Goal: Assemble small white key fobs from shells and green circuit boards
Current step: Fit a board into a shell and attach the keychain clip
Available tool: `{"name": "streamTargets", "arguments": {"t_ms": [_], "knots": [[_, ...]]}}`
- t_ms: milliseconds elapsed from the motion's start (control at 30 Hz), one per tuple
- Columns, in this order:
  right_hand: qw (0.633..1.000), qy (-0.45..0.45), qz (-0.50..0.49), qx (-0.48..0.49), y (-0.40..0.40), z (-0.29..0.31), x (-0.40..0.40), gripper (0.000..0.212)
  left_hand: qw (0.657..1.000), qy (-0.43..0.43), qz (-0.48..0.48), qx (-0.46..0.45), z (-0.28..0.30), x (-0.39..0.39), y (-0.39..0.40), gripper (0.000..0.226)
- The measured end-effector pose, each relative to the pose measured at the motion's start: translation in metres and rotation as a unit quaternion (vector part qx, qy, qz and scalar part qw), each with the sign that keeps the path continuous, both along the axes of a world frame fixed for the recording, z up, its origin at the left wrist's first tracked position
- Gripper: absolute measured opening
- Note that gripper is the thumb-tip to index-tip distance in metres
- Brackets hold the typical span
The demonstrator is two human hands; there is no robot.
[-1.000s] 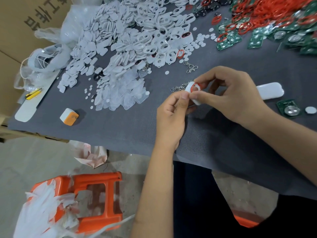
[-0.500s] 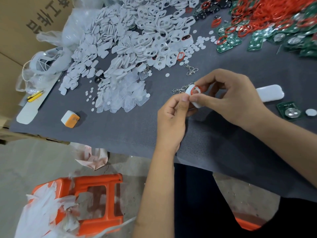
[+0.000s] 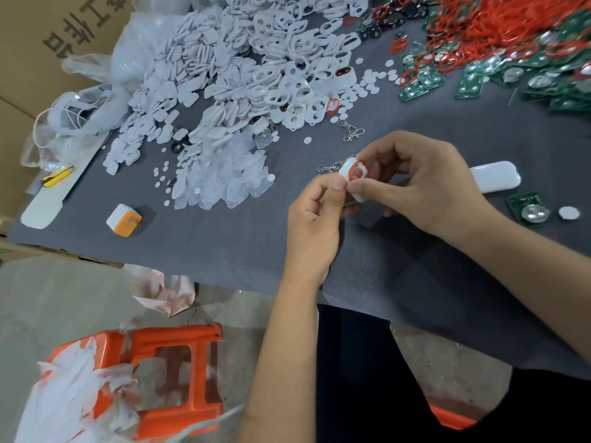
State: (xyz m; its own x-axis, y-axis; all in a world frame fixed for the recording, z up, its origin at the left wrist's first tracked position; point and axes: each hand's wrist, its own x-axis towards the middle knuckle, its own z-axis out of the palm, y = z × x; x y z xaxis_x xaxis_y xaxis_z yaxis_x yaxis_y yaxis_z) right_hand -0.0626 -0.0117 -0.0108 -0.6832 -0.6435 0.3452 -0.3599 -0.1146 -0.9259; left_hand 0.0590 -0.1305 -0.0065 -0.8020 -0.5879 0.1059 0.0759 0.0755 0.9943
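Dark grey cloth covers the work table (image 3: pixel 224 238), seen from above by the person working at it. Both hands meet over the cloth near its front edge. The left hand (image 3: pixel 315 219) and the right hand (image 3: pixel 422 187) together pinch one small white key fob (image 3: pixel 353 179), fingers curled round it, thumb tips close together on its near side. A red ring (image 3: pixel 357 169) sits on the fob's upper face, and a thin metal chain (image 3: pixel 331 167) trails from it away from the left hand. Whether a circuit board is inside the fob cannot be told.

Beyond the left hand lies a wide heap of white shells (image 3: pixel 256 75). Beyond the right hand lie green circuit boards (image 3: pixel 425 81) mixed with a tangle of red rings (image 3: pixel 499 24). Just past the right hand's knuckles rests a long white case (image 3: pixel 499 180), and beside the right wrist lies a single green board (image 3: pixel 532 211) with a small white disc (image 3: pixel 568 213) next to it. Far out from the left hand sits a small white and orange block (image 3: pixel 124 219). Below the table edge stands an orange plastic stool (image 3: pixel 179 372).
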Motion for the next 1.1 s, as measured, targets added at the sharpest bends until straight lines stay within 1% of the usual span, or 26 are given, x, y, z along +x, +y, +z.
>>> {"name": "streamTargets", "arguments": {"t_ms": [200, 400, 600, 733, 1100], "knots": [[0.999, -0.013, 0.029, -0.013, 0.0004, 0.0008, 0.0011, 0.024, 1.0, 0.005, 0.003, -0.005, -0.001, 0.0003, -0.001, 0.024], [1.0, 0.025, 0.006, 0.006, 0.0005, 0.0016, 0.0017, 0.021, 1.0, 0.008, -0.004, -0.007, -0.0006, -0.0006, -0.0011, 0.021], [0.999, 0.044, 0.014, 0.021, 0.0006, 0.0039, 0.0031, 0.023, 1.0, -0.009, 0.008, 0.015, 0.0024, -0.0006, 0.0007, 0.015], [0.999, 0.027, 0.001, 0.016, -0.0004, 0.0035, 0.0033, 0.023, 1.0, -0.008, 0.012, 0.025, 0.0038, -0.0014, 0.0012, 0.022], [0.998, 0.038, -0.046, 0.011, -0.0004, 0.002, 0.0025, 0.025, 1.0, 0.009, -0.004, -0.004, -0.0021, -0.0001, -0.0008, 0.023]]}}
